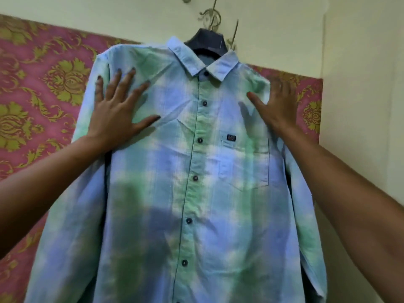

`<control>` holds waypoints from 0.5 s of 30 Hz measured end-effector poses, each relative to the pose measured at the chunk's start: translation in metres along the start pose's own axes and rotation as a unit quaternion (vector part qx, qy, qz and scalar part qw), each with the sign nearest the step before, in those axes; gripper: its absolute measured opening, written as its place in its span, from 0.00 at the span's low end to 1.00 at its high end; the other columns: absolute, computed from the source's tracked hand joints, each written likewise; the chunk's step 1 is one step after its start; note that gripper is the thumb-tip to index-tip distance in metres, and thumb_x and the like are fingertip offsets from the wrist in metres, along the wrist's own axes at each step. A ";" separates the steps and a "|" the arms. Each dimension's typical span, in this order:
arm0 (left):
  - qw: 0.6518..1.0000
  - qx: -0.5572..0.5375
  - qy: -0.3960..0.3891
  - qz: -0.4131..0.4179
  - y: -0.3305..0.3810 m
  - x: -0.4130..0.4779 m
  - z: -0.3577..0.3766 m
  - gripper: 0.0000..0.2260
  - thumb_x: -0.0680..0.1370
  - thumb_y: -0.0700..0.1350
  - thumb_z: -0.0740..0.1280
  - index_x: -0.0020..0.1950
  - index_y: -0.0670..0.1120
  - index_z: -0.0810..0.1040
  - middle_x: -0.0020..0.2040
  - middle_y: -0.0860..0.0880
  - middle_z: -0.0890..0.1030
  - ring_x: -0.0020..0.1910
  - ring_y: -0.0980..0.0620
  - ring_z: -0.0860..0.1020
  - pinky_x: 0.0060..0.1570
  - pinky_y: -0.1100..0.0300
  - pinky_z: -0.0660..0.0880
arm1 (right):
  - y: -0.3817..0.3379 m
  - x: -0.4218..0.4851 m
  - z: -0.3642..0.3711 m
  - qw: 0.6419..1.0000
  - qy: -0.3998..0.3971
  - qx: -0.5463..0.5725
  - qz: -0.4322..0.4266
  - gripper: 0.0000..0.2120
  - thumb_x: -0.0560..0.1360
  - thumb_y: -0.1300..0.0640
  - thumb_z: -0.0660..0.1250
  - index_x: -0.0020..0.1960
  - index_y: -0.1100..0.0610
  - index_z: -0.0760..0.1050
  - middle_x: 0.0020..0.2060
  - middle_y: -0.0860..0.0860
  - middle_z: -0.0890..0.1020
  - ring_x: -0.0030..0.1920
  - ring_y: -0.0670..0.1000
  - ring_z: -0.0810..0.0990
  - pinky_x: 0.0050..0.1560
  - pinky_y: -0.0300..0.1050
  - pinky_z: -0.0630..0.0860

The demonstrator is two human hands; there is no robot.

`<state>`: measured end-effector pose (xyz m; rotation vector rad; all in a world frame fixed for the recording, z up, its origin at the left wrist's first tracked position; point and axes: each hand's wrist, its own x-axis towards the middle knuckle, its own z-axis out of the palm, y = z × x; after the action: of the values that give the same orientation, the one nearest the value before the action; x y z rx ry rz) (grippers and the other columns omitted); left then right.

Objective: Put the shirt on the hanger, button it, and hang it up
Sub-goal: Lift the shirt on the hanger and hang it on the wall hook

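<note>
Two flat hands press on the shirt [196,171], fingers spread, gripping nothing: the left hand [115,114] and right hand [277,106] on its chest. It hangs buttoned on a dark hanger [207,39] against the wall [354,62].

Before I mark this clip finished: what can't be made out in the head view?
All in the head view:
- Shirt hem and lowest buttons: cut off by the bottom edge.
- Hanger hook and what it hangs on: blurred against the wall ornament.
- Right hand: fingers motion-blurred at the shoulder, so pressing or gripping is unclear.
- Pocket label: too small to read.
</note>
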<state>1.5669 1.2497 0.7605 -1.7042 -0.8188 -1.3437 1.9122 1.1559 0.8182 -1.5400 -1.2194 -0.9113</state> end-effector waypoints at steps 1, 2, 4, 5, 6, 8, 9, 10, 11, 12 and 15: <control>0.998 -0.009 0.042 -0.042 -0.002 0.010 -0.001 0.31 0.75 0.65 0.55 0.73 0.52 0.61 0.76 0.42 0.58 0.75 0.39 0.55 0.71 0.40 0.49 | 0.001 0.012 -0.003 0.999 0.000 0.039 0.027 0.37 0.74 0.34 0.57 0.74 0.55 0.56 0.73 0.60 0.60 0.73 0.61 0.58 0.71 0.58 0.57; 0.992 -0.026 0.066 -0.102 -0.005 0.017 -0.003 0.28 0.77 0.62 0.56 0.74 0.53 0.59 0.76 0.41 0.57 0.74 0.38 0.55 0.70 0.41 0.50 | 0.005 0.022 -0.005 0.996 -0.020 0.070 0.053 0.35 0.75 0.36 0.57 0.74 0.56 0.58 0.72 0.60 0.63 0.72 0.61 0.61 0.70 0.57 0.60; 0.967 -0.090 0.063 -0.229 -0.018 0.039 -0.006 0.26 0.78 0.58 0.57 0.75 0.54 0.57 0.75 0.40 0.58 0.73 0.38 0.58 0.70 0.44 0.55 | 0.010 0.041 -0.011 0.987 -0.081 0.109 0.088 0.30 0.77 0.40 0.58 0.71 0.59 0.64 0.69 0.61 0.69 0.68 0.60 0.68 0.64 0.51 0.67; 0.947 -0.150 0.046 -0.279 -0.024 0.049 -0.008 0.25 0.79 0.56 0.58 0.74 0.53 0.57 0.74 0.40 0.61 0.71 0.39 0.62 0.68 0.46 0.59 | 0.011 0.046 -0.013 0.981 -0.109 0.130 0.097 0.28 0.77 0.42 0.59 0.69 0.59 0.68 0.66 0.61 0.72 0.65 0.60 0.71 0.58 0.47 0.68; 0.925 -0.222 0.030 -0.308 -0.031 0.058 -0.010 0.25 0.79 0.54 0.59 0.74 0.51 0.59 0.71 0.40 0.65 0.67 0.41 0.67 0.65 0.51 0.64 | 0.012 0.050 -0.015 0.976 -0.125 0.149 0.099 0.26 0.77 0.43 0.61 0.66 0.60 0.71 0.64 0.60 0.74 0.63 0.59 0.73 0.52 0.44 0.68; 0.880 -0.357 0.017 -0.313 -0.039 0.071 -0.010 0.20 0.79 0.47 0.62 0.69 0.45 0.67 0.64 0.42 0.74 0.53 0.48 0.75 0.51 0.63 0.72 | 0.013 0.051 -0.018 0.972 -0.137 0.166 0.095 0.22 0.77 0.48 0.63 0.64 0.61 0.73 0.61 0.60 0.76 0.60 0.59 0.75 0.48 0.41 0.65; 0.867 -0.389 0.021 -0.312 -0.042 0.075 -0.010 0.17 0.78 0.44 0.63 0.67 0.43 0.70 0.60 0.43 0.76 0.48 0.52 0.75 0.43 0.67 0.72 | 0.013 0.050 -0.019 0.971 -0.141 0.167 0.096 0.21 0.77 0.50 0.64 0.64 0.62 0.72 0.61 0.60 0.76 0.59 0.59 0.75 0.47 0.41 0.64; 0.858 -0.404 0.034 -0.315 -0.045 0.078 -0.009 0.16 0.78 0.42 0.63 0.65 0.42 0.71 0.56 0.43 0.76 0.47 0.53 0.74 0.40 0.69 0.71 | 0.014 0.049 -0.019 0.971 -0.142 0.169 0.096 0.21 0.77 0.51 0.65 0.64 0.63 0.72 0.60 0.61 0.77 0.58 0.59 0.76 0.46 0.41 0.64; 0.851 -0.414 0.048 -0.320 -0.048 0.080 -0.008 0.15 0.78 0.41 0.64 0.65 0.41 0.72 0.54 0.44 0.76 0.48 0.53 0.73 0.40 0.68 0.72 | 0.014 0.049 -0.020 0.970 -0.141 0.175 0.095 0.20 0.76 0.52 0.65 0.64 0.63 0.72 0.59 0.61 0.77 0.56 0.59 0.76 0.46 0.41 0.64; 0.843 -0.423 0.061 -0.325 -0.050 0.082 -0.007 0.15 0.77 0.40 0.64 0.64 0.40 0.73 0.52 0.45 0.76 0.48 0.52 0.73 0.42 0.66 0.72 | 0.015 0.048 -0.020 0.969 -0.139 0.181 0.093 0.20 0.76 0.52 0.65 0.63 0.63 0.72 0.58 0.62 0.77 0.53 0.58 0.76 0.45 0.41 0.65; 0.806 -0.479 0.077 -0.340 -0.055 0.089 -0.006 0.08 0.77 0.42 0.66 0.55 0.43 0.77 0.43 0.49 0.78 0.36 0.60 0.77 0.39 0.68 0.74 | 0.018 0.045 -0.018 0.970 -0.122 0.198 0.077 0.18 0.76 0.52 0.65 0.61 0.63 0.73 0.55 0.62 0.79 0.47 0.53 0.74 0.44 0.43 0.65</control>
<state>1.5369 1.2714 0.8590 -2.0397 -0.7165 -2.6960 1.9403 1.1501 0.8617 -1.4222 -1.3375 -0.3545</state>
